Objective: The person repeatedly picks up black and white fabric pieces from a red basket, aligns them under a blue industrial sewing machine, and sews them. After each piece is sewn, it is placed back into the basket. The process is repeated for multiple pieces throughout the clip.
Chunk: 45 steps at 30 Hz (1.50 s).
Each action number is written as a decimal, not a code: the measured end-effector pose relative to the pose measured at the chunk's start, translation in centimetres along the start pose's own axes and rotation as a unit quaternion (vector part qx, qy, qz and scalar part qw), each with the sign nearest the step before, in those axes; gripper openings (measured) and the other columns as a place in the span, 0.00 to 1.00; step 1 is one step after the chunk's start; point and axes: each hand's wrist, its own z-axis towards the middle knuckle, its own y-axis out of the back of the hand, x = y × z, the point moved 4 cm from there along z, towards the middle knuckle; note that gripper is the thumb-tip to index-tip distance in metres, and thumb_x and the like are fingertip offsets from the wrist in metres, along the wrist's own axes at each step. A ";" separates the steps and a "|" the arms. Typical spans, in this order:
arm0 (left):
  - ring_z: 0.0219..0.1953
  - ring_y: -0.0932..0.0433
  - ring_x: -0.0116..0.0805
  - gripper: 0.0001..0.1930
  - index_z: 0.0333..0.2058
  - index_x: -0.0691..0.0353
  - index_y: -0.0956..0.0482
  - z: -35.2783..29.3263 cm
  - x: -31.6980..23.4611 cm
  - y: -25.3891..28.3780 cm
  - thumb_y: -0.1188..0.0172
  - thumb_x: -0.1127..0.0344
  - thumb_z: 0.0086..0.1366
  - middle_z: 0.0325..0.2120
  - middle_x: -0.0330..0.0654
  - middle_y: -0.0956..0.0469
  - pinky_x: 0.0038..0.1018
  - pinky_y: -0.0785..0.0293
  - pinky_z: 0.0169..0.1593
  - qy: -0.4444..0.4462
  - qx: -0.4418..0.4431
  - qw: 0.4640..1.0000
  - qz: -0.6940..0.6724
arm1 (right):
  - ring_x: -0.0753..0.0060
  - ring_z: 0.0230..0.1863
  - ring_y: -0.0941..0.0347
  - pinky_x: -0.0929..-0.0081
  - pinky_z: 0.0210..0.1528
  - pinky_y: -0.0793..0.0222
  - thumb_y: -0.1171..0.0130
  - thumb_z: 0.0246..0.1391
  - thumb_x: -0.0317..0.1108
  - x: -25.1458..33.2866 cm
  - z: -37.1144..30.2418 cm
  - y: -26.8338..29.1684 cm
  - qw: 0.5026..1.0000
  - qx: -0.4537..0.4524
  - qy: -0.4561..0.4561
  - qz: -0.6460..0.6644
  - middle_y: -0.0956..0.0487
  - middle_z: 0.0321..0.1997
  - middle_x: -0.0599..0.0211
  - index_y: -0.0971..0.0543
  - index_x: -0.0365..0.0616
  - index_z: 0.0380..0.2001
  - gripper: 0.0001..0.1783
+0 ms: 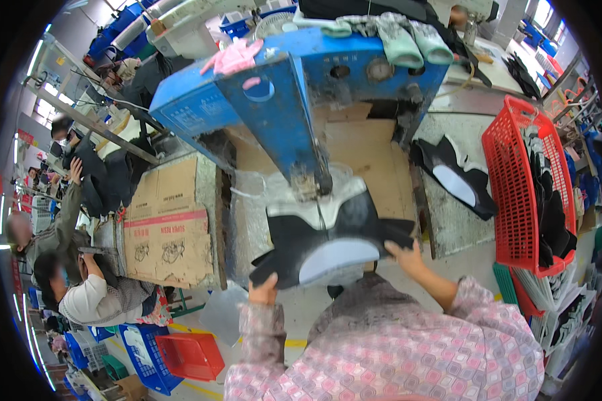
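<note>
A black shoe upper with white lining (328, 244) is spread flat under the head of a blue press machine (281, 100). My left hand (264, 291) pinches its lower left corner. My right hand (405, 257) grips its right wing. Both arms wear pink patterned sleeves. The machine's post comes down onto the white collar part of the upper. A cardboard sheet (364, 157) lies behind it on the machine bed.
Another black and white upper (458, 177) lies on the bench to the right. A red basket (522, 180) with several black uppers stands at the right. Cardboard (167, 227) covers the left side. Seated workers are at the far left; red and blue crates (180, 354) sit on the floor.
</note>
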 end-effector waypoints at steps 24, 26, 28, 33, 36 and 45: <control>0.44 0.30 0.41 0.22 0.49 0.66 0.39 0.0 3.1 -3.9 0.51 0.80 0.53 0.44 0.48 0.33 0.37 0.28 0.43 0.044 0.020 0.999 0.005 | 0.77 0.29 0.29 0.81 0.20 0.32 0.41 0.42 0.30 0.6 -1.0 4.3 0.985 -0.156 0.029 0.067 0.26 0.32 0.65 0.29 0.35 0.35 0.15; 0.44 0.30 0.43 0.23 0.49 0.67 0.40 -0.3 3.8 -4.0 0.51 0.81 0.52 0.45 0.49 0.33 0.40 0.28 0.42 0.100 -0.014 0.993 0.054 | 0.79 0.26 0.30 0.82 0.18 0.34 0.43 0.43 0.29 -0.5 -1.9 5.0 0.982 -0.178 -0.044 0.036 0.25 0.31 0.65 0.28 0.34 0.33 0.12; 0.43 0.29 0.44 0.23 0.49 0.66 0.40 -0.3 3.9 -4.4 0.51 0.82 0.52 0.43 0.49 0.32 0.41 0.27 0.40 0.067 0.011 0.997 0.044 | 0.79 0.25 0.30 0.81 0.19 0.34 0.42 0.42 0.27 -1.0 -1.9 5.6 0.987 -0.157 -0.020 0.029 0.26 0.32 0.64 0.28 0.35 0.33 0.12; 0.38 0.27 0.44 0.20 0.47 0.66 0.39 -0.5 5.5 -4.0 0.50 0.80 0.53 0.38 0.50 0.30 0.38 0.24 0.35 0.053 -0.009 0.999 -0.006 | 0.77 0.31 0.30 0.81 0.23 0.33 0.39 0.40 0.29 -1.3 -0.5 6.5 0.990 -0.125 0.047 0.032 0.26 0.33 0.65 0.29 0.36 0.33 0.15; 0.39 0.27 0.42 0.19 0.46 0.68 0.36 -1.0 6.5 -3.6 0.50 0.80 0.53 0.39 0.51 0.30 0.37 0.24 0.35 0.064 -0.039 0.991 0.107 | 0.77 0.28 0.29 0.83 0.20 0.33 0.39 0.40 0.29 -2.5 -2.4 7.7 0.966 -0.247 -0.057 0.052 0.26 0.35 0.65 0.27 0.35 0.33 0.15; 0.34 0.25 0.39 0.16 0.42 0.70 0.34 1.9 5.3 -4.7 0.48 0.77 0.52 0.35 0.48 0.28 0.32 0.23 0.33 -0.015 -0.010 0.999 0.037 | 0.74 0.31 0.30 0.80 0.22 0.33 0.38 0.38 0.31 -1.8 1.9 8.0 0.980 -0.195 -0.022 0.028 0.28 0.37 0.58 0.35 0.33 0.37 0.23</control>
